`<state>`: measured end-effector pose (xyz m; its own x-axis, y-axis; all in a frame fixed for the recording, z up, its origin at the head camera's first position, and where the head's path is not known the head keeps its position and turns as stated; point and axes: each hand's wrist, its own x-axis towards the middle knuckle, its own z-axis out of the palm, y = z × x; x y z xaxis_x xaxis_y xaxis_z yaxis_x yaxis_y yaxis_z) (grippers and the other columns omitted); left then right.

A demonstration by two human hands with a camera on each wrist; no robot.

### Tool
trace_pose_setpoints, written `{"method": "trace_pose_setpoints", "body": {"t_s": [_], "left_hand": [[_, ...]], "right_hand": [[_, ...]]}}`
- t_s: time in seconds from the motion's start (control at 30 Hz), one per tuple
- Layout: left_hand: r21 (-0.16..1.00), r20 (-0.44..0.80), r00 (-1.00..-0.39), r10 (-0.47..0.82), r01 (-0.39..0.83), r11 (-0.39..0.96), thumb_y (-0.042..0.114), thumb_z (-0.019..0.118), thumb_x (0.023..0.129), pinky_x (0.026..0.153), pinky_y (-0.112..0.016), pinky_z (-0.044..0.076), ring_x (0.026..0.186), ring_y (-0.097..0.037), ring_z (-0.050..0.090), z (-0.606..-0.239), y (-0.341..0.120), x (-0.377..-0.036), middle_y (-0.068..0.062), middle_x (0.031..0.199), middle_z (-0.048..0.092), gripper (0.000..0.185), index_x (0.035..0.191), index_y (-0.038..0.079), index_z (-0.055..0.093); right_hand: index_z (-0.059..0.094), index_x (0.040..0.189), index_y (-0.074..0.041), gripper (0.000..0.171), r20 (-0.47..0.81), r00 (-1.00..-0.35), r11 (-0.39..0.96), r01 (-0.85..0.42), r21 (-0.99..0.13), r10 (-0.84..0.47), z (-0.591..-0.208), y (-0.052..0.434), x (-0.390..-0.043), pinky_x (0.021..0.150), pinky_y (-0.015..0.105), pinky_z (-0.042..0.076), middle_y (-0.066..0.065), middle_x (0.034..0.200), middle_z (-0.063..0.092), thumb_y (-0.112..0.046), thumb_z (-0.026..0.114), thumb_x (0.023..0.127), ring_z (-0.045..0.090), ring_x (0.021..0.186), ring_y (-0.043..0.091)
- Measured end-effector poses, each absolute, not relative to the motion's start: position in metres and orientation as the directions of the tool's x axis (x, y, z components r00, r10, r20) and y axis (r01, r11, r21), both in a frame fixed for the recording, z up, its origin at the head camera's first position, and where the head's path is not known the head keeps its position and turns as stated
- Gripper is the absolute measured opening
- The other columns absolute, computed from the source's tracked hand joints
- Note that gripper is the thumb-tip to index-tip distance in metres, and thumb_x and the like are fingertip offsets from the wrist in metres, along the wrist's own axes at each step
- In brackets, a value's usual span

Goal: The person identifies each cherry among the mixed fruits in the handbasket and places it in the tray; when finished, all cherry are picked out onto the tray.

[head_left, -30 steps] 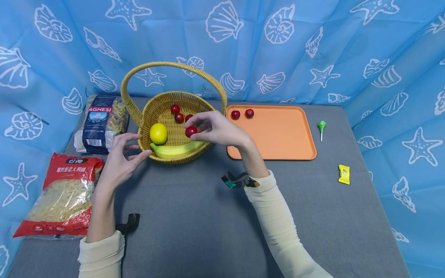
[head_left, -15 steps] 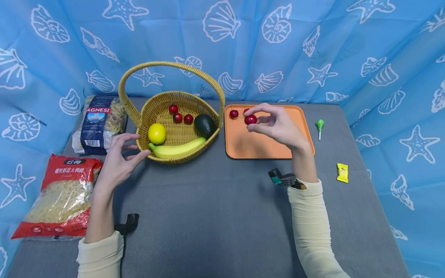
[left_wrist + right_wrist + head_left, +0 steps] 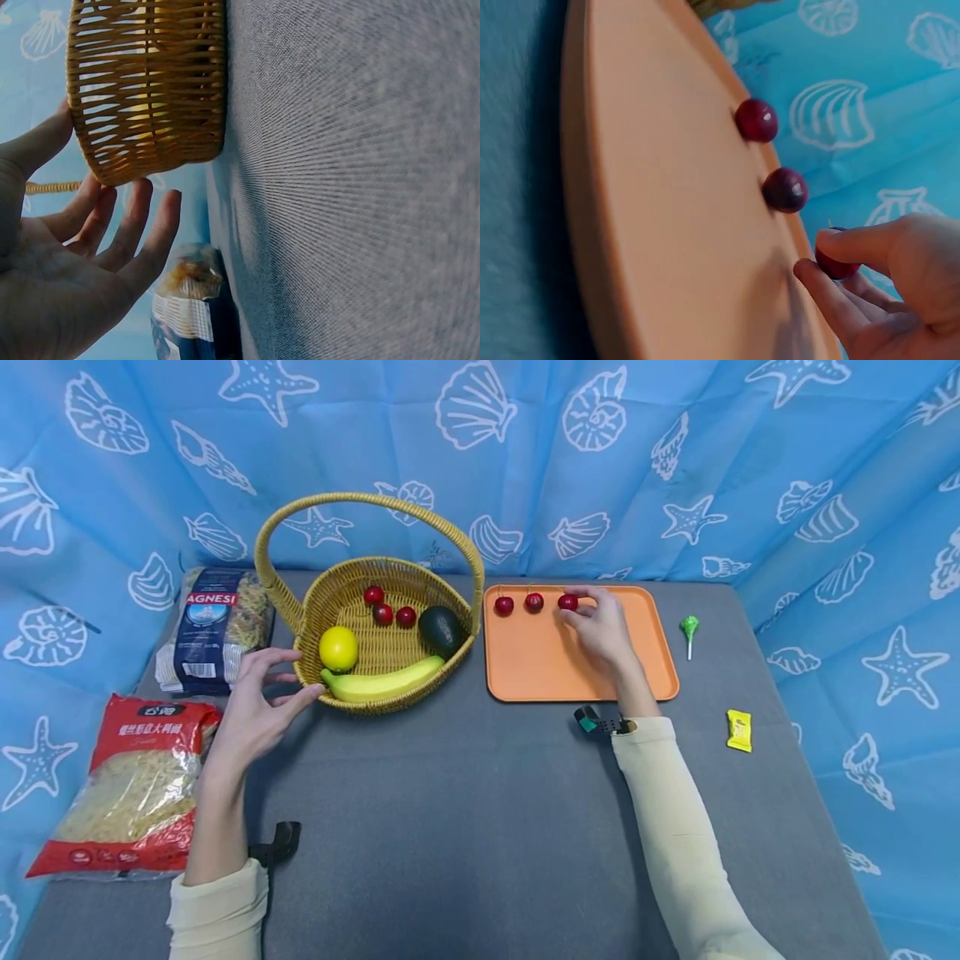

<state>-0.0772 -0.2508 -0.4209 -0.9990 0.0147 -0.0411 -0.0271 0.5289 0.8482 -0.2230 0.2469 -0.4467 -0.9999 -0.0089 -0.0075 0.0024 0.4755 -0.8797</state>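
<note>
Pinched between thumb and fingertips of the right hand (image 3: 602, 628), a small dark-red cherry (image 3: 567, 602) sits at the far edge of the flat orange plastic tray (image 3: 577, 681), in line with two more red cherries (image 3: 518, 604) just to its left on the same tray. The right wrist view shows the fingers (image 3: 859, 242) curled round the held cherry (image 3: 832, 265) right at the tray's rim (image 3: 585, 225).

The left hand (image 3: 255, 710) rests relaxed with fingers spread, thumb tip touching the near outer wall of the woven yellow wicker basket (image 3: 315, 602); it grips nothing. Inside the basket lie a yellow lemon (image 3: 339, 648), a yellow banana (image 3: 382, 682), a dark green avocado (image 3: 441, 631) and three red cherries (image 3: 386, 607).

On the grey cloth table (image 3: 450, 827) lie a blue pasta bag (image 3: 216, 627) and a red pasta bag (image 3: 131, 781) at the left, and a green lollipop (image 3: 690, 631) and a yellow wrapped sweet (image 3: 739, 731) at the right.
</note>
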Motion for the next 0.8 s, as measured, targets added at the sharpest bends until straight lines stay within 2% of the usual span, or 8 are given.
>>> {"method": "trace_pose_setpoints", "body": {"t_s": [0.1, 0.2, 0.47, 0.7, 0.8], "left_hand": [[0.848, -0.041, -0.999, 0.015, -0.026, 0.529, 0.027, 0.077, 0.103, 0.085, 0.003, 0.05, 0.136, -0.044, 0.054, -0.421, -0.25, -0.077, -0.021, 0.163, 0.033, 0.063, 0.156, 0.007, 0.05], [0.85, -0.041, -0.999, 0.017, -0.026, 0.526, 0.027, 0.077, 0.103, 0.085, 0.003, 0.05, 0.136, -0.045, 0.054, -0.42, -0.25, -0.077, -0.022, 0.162, 0.032, 0.063, 0.156, 0.006, 0.05], [0.85, -0.037, -0.999, 0.017, -0.023, 0.526, 0.027, 0.077, 0.103, 0.085, 0.002, 0.051, 0.135, -0.04, 0.054, -0.419, -0.25, -0.077, -0.02, 0.162, 0.033, 0.063, 0.155, 0.006, 0.05], [0.848, -0.041, -0.999, 0.013, -0.028, 0.53, 0.028, 0.077, 0.102, 0.086, 0.002, 0.051, 0.136, -0.038, 0.054, -0.42, -0.25, -0.078, -0.02, 0.163, 0.033, 0.064, 0.156, 0.006, 0.05], [0.848, -0.044, -0.999, 0.012, -0.031, 0.528, 0.027, 0.078, 0.102, 0.086, 0.002, 0.051, 0.136, -0.037, 0.054, -0.421, -0.251, -0.078, -0.02, 0.163, 0.033, 0.063, 0.156, 0.006, 0.05]], "right_hand": [[0.068, 0.138, 0.002, 0.039, 0.007, -0.999, 0.531, 0.011, -0.847, 0.032, -0.453, 0.247, -0.232, 0.109, 0.045, 0.063, 0.024, 0.145, 0.064, -0.003, 0.075, 0.1, 0.072, 0.129, 0.04], [0.07, 0.134, 0.003, 0.038, 0.023, -0.999, 0.577, 0.01, -0.817, 0.049, -0.458, 0.248, -0.24, 0.114, 0.053, 0.059, 0.027, 0.14, 0.068, -0.003, 0.078, 0.097, 0.071, 0.128, 0.042], [0.068, 0.138, 0.0, 0.044, 0.02, -0.999, 0.599, 0.0, -0.8, 0.028, -0.459, 0.248, -0.244, 0.116, 0.056, 0.057, 0.027, 0.14, 0.066, -0.004, 0.08, 0.096, 0.068, 0.128, 0.044], [0.063, 0.144, -0.002, 0.048, -0.028, -0.999, 0.544, 0.037, -0.838, 0.025, -0.452, 0.249, -0.238, 0.12, 0.056, 0.054, 0.025, 0.147, 0.061, -0.007, 0.079, 0.099, 0.064, 0.134, 0.042], [0.063, 0.143, -0.001, 0.047, 0.007, -1.0, 0.532, -0.002, -0.847, 0.008, -0.444, 0.246, -0.231, 0.119, 0.057, 0.055, 0.025, 0.146, 0.062, -0.008, 0.078, 0.099, 0.064, 0.134, 0.042]]}}
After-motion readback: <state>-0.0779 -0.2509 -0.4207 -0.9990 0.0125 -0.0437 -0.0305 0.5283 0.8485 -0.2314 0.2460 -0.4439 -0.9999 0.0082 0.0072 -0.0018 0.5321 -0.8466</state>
